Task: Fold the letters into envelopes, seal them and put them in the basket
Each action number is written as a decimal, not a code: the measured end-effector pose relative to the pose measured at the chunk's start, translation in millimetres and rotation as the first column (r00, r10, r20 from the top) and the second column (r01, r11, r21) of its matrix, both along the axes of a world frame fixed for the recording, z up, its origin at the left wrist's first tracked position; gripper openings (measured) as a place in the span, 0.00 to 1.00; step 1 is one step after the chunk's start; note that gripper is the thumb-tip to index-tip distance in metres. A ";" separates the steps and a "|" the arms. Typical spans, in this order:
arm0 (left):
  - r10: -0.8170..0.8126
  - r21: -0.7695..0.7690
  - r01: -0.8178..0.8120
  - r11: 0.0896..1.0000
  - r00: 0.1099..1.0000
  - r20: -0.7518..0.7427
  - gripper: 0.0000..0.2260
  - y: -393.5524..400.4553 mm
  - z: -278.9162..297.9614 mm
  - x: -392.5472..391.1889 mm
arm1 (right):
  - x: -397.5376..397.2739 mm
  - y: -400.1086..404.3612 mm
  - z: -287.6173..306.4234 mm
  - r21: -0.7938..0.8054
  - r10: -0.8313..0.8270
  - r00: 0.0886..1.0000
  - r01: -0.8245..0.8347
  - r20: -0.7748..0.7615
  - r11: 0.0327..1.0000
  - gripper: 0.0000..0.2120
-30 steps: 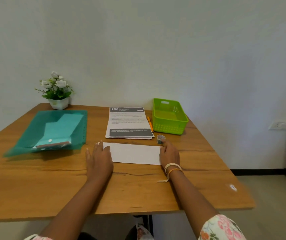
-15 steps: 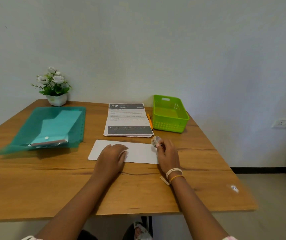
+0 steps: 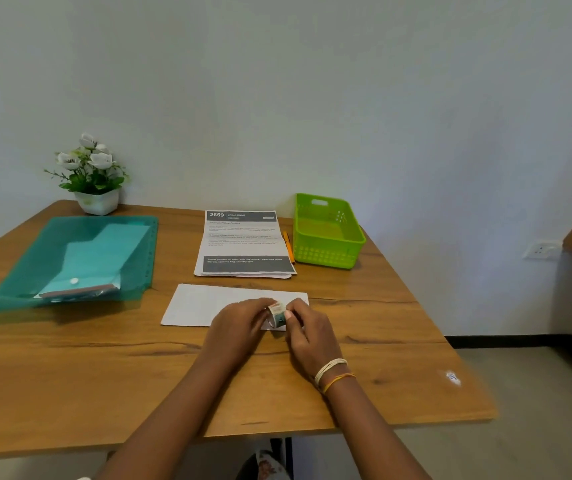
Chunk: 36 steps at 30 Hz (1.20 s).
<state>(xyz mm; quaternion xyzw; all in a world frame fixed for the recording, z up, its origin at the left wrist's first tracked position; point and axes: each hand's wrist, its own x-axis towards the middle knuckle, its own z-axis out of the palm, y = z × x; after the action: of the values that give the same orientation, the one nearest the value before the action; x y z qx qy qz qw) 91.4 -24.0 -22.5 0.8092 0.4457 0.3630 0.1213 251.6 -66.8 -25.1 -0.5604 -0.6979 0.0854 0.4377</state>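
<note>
**deskwatcher:** so where was everything sitting?

**foldnseal:** white envelope (image 3: 205, 304) lay flat mid-table (image 3: 70, 368). Both hands met over its right end, at about 3 o'clock of it. Left hand (image 3: 239, 329) and right hand (image 3: 307, 332) both had fingers curled, pinching a small tape roll (image 3: 276, 313) between them, held just above the paper.

**deskwatcher:** and the rest?

**foldnseal:** printed letters (image 3: 243, 244) at 12 o'clock from the envelope, orange pen (image 3: 288, 247) just beside them, green basket (image 3: 327, 233) at about 1 o'clock. Teal folder (image 3: 80, 258) at 10 o'clock, flower pot (image 3: 95, 188) behind it.
</note>
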 end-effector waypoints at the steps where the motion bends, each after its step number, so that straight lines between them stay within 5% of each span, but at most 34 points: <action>1: 0.013 -0.018 -0.013 1.000 1.000 0.014 0.12 0.0 0.2 -0.3 | -1.2 -0.2 0.3 0.000 -0.001 1.000 0.001 0.009 1.000 0.07; 11: 0.099 -0.138 -0.091 0.986 0.994 0.052 0.11 6.2 -0.4 -1.2 | -8.2 -5.7 4.3 0.162 -0.060 0.984 0.033 0.165 0.986 0.10; 18: 0.108 -0.140 -0.102 0.985 0.993 0.039 0.11 6.5 0.2 -0.7 | -7.0 -4.6 3.5 0.196 -0.062 0.988 0.033 0.141 0.980 0.02; 36: 0.156 -0.176 -0.146 0.973 0.987 0.041 0.13 7.2 -1.0 0.9 | -6.8 -7.7 3.0 0.240 -0.028 0.999 0.023 0.018 0.970 0.02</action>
<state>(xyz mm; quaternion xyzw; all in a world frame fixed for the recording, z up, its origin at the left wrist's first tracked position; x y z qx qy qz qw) 92.2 -16.8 -23.5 0.7492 0.5322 0.3533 0.1750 244.8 -74.5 -22.1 -0.5131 -0.7006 -0.0112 0.4958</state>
